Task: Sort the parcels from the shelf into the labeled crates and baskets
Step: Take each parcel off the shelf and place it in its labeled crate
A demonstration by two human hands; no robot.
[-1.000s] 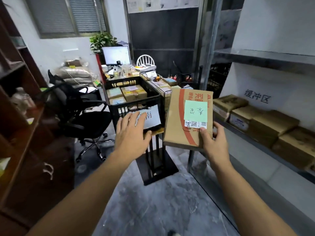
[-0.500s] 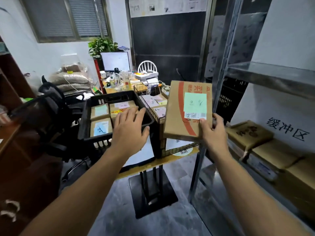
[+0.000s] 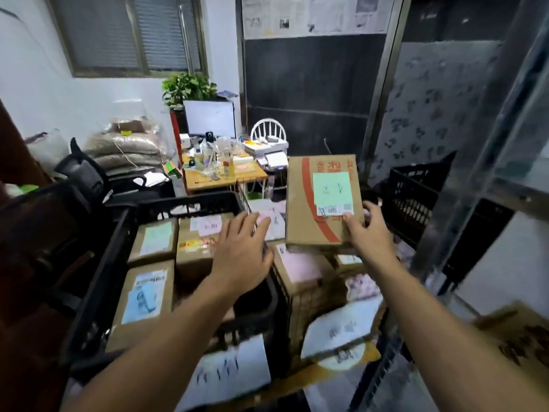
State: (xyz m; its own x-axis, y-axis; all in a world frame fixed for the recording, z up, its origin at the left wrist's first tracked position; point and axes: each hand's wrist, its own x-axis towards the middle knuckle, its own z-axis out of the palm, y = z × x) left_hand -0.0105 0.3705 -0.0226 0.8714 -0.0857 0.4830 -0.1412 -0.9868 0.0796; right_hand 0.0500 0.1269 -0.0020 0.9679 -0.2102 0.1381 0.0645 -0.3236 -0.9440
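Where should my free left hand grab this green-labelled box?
Grip the box by its bare left edge, coming from the left, thumb on the labelled face. It stands upright, flat and broad, and the right hand pinches only its lower right corner.

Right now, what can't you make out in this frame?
Head view:
- Green label on the box that the right hand grips: the writing is too small and blurred to read.
- Paper sign on the black crate: motion-blurred, unreadable.
- Most of the right hand's fingers: hidden behind the box.
- Lower-right box: blurred and cut off by the frame edge.
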